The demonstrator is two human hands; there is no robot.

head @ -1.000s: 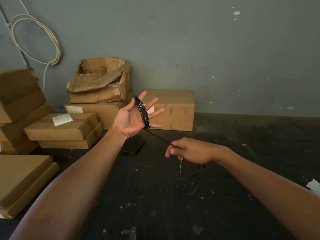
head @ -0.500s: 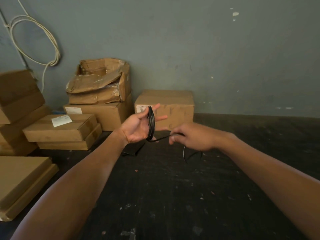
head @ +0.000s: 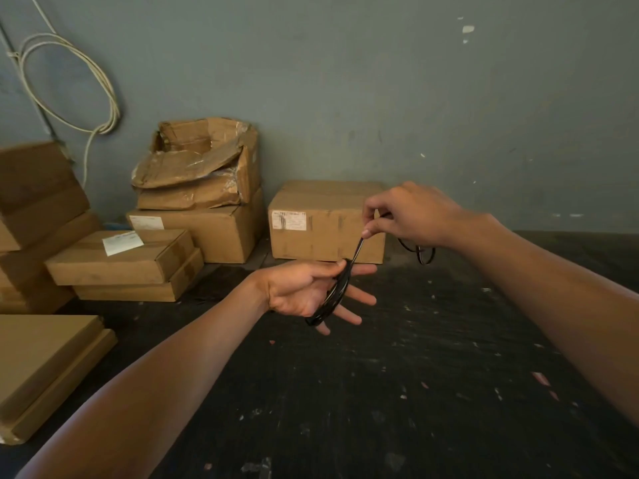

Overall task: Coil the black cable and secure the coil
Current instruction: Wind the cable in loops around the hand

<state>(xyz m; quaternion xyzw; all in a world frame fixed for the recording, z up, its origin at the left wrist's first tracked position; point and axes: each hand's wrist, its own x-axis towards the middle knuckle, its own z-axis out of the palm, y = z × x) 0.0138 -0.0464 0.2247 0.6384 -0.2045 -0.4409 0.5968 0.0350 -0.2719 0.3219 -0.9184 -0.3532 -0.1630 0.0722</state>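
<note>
A thin black cable [head: 334, 294] is wound in several loops around the fingers of my left hand [head: 304, 292], which is held palm up at the centre with fingers spread and the thumb pressing the loops. My right hand [head: 409, 216] is above and to the right, pinching the cable's free run between thumb and forefinger. From that pinch the cable runs down to the coil. The loose tail [head: 420, 254] hangs in a small loop under my right wrist.
Cardboard boxes [head: 326, 223] are stacked along the grey wall at the left and centre. Flat cartons [head: 45, 368] lie at the near left. A white cable loop [head: 69, 84] hangs on the wall. The floor [head: 397, 392] is dark and speckled.
My right hand rose up and to the right, pulling the cable over the coil. My left hand dropped lower and turned flatter, palm up, the loops still around its fingers.
</note>
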